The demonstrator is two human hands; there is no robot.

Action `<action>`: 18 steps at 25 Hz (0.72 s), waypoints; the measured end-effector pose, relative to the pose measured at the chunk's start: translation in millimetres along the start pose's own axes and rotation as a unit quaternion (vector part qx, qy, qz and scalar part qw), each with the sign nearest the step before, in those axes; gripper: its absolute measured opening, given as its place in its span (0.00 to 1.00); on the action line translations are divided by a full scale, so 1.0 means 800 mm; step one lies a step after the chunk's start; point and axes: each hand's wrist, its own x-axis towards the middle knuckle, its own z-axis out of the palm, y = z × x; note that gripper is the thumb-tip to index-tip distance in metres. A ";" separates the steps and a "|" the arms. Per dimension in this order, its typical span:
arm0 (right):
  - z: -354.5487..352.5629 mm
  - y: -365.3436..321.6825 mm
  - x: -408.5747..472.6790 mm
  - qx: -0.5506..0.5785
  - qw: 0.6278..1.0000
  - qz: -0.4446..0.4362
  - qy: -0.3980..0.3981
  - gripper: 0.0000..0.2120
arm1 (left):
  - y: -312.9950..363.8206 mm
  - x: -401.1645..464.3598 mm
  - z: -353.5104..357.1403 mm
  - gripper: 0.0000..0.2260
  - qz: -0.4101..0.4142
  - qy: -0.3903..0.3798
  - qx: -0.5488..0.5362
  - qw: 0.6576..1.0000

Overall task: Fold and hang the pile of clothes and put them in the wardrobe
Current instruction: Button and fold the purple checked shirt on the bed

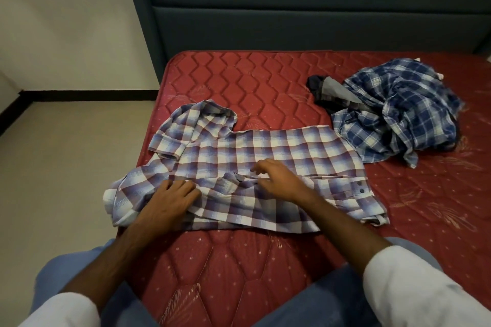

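A purple-and-white checked shirt [265, 151] lies spread across the near left part of the red quilted mattress [239, 268], its collar end toward nine o'clock and its hem toward three o'clock; one short sleeve [170, 141] lies folded at about ten o'clock from the shirt's middle, and a cuffed edge with two dark buttons [360, 186] sits at the three o'clock end; the shirt's left corner hangs just past the mattress edge. The left hand [170, 202] rests flat on the cloth at the shirt's eight o'clock side, fingers straight and spread, its grip wide and holding nothing; the right hand [276, 178] sits on the middle of the shirt, fingers loosely bent with the tips touching a raised fold of fabric; whether it pinches that fold cannot be told. Both forearms come in from six o'clock out of white sleeves [425, 289], over blue trousers [127, 305].

At about two o'clock from the shirt, just beside its far right corner, lies a crumpled pile: a blue-and-white plaid shirt [398, 111] heaped on top of a dark grey garment [329, 90] that pokes out on its left. Beyond the mattress at twelve o'clock stands a dark teal padded headboard [292, 8]; at nine o'clock lie the beige floor [66, 154] and a pale wall with a black skirting strip [87, 94].
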 end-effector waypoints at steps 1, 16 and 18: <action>0.011 -0.012 0.017 0.026 0.999 0.029 -0.030 0.13 | -0.004 -0.002 -0.004 0.29 -0.022 0.008 0.005 1.000; 0.048 -0.035 0.085 0.258 0.951 0.160 -0.056 0.10 | -0.061 -0.023 0.014 0.19 -0.234 0.193 -0.381 0.873; 0.044 -0.032 0.090 0.291 0.943 0.149 -0.068 0.11 | -0.064 -0.028 0.016 0.20 -0.199 0.159 -0.377 0.891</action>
